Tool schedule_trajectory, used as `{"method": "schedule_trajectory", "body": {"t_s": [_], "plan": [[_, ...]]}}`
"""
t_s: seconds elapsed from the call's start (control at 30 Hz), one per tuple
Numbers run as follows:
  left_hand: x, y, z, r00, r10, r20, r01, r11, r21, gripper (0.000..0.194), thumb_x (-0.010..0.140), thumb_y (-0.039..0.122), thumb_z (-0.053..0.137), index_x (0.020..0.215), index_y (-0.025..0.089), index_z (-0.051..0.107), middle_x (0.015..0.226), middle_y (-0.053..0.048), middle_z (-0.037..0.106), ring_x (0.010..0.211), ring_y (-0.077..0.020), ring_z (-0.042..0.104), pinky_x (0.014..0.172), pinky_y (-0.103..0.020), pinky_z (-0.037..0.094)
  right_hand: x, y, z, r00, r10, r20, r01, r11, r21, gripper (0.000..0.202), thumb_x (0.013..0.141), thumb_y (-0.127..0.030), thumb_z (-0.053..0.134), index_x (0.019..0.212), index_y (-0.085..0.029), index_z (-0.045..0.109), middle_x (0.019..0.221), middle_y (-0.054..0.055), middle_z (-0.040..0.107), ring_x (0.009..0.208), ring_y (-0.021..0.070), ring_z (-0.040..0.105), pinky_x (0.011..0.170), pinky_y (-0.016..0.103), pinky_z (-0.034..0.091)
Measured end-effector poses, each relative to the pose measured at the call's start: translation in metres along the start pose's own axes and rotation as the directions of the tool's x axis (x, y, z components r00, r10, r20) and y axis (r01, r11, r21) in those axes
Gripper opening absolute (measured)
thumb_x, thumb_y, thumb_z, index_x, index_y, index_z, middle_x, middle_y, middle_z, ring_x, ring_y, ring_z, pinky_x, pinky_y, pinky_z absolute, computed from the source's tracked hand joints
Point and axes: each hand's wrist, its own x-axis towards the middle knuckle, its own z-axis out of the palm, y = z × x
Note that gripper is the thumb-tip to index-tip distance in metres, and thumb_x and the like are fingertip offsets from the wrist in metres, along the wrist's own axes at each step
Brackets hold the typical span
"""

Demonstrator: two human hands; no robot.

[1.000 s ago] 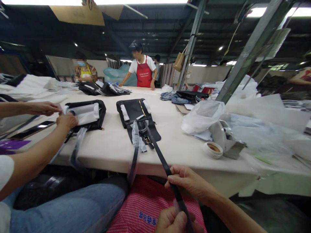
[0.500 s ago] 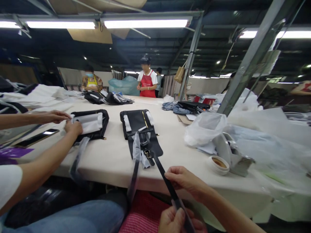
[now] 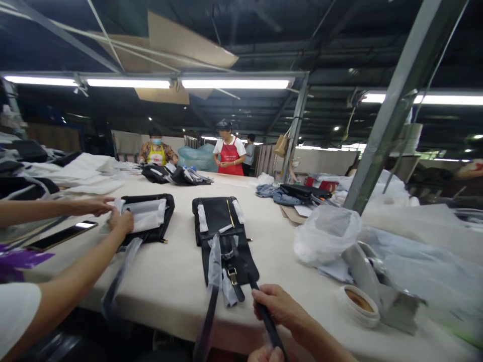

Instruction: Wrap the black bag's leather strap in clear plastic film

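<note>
A black bag [image 3: 216, 217] lies on the table with its flap [image 3: 245, 261] folded toward me, showing a gold zip and a gold buckle [image 3: 232, 276]. White wrapping covers parts of its sides. My right hand [image 3: 281, 307] pinches the bag's black strap [image 3: 268, 324] close to the flap's edge. Lower on the same strap, my left hand [image 3: 266, 355] is closed around it, mostly cut off by the bottom of the view. Another strap length [image 3: 207, 322], partly in clear plastic, hangs over the table edge.
At left a co-worker's hands [image 3: 121, 220] handle a second black bag [image 3: 169, 216], near a phone [image 3: 64, 235]. On the right are a plastic bag [image 3: 327, 234], a round tub of brown paste [image 3: 360, 300] and a metal post [image 3: 400, 110]. People stand across the table.
The view has tilted up, so everything sits lower. My right hand is nearer the bag flap along the strap. My left hand has dropped mostly out of view.
</note>
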Motion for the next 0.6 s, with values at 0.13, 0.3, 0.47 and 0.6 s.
{"method": "schedule_trajectory", "body": {"t_s": [0.13, 0.3, 0.47, 0.6], "plan": [[-0.017, 0.156, -0.015, 0.967, 0.206, -0.151, -0.225, 0.967, -0.123, 0.057, 0.083, 0.070, 0.047, 0.108, 0.021, 0.063, 0.092, -0.008, 0.072, 0.089, -0.0216, 0.068, 0.081, -0.045, 0.055, 0.018, 0.001, 0.003, 0.996, -0.058, 0.075, 0.062, 0.996, -0.059, 0.017, 0.054, -0.036, 0.051, 0.053, -0.019, 0.046, 0.052, 0.000, 0.046, 0.049, 0.0114, 0.038, 0.049, 0.026, 0.021], [-0.036, 0.284, -0.035, 0.843, 0.288, -0.455, -0.451, 0.839, -0.305, 0.060, 0.086, 0.074, 0.035, 0.067, 0.022, 0.061, 0.048, 0.002, 0.060, 0.063, -0.0182, 0.070, 0.066, -0.037, 0.052, 0.029, 0.001, -0.009, 0.992, -0.027, 0.119, 0.027, 1.000, 0.007, 0.030, 0.065, -0.046, 0.066, 0.062, -0.019, 0.056, 0.060, 0.000, 0.050, 0.056, 0.0135, 0.042, 0.053, 0.025, 0.027], [-0.021, 0.273, -0.040, 0.736, 0.133, -0.664, -0.556, 0.679, -0.480, 0.073, 0.091, 0.049, 0.023, 0.026, 0.016, 0.037, 0.043, -0.005, 0.061, 0.034, -0.0046, 0.051, 0.050, -0.019, 0.048, 0.057, -0.006, -0.005, 1.000, -0.010, -0.004, 0.011, 0.993, 0.119, 0.043, 0.057, -0.057, 0.067, 0.061, -0.020, 0.045, 0.060, 0.000, 0.046, 0.057, 0.0128, 0.044, 0.054, 0.023, 0.032], [0.000, 0.229, -0.043, 0.743, 0.230, -0.629, -0.572, 0.706, -0.418, 0.057, 0.084, 0.047, 0.057, 0.037, 0.016, 0.048, 0.039, 0.000, 0.059, 0.046, -0.0109, 0.063, 0.049, -0.023, 0.051, 0.078, 0.009, -0.005, 0.999, -0.053, 0.006, 0.053, 0.998, -0.042, 0.035, 0.049, -0.038, 0.064, 0.047, -0.022, 0.033, 0.045, -0.004, 0.029, 0.042, 0.0086, 0.027, 0.045, 0.025, 0.014]]}}
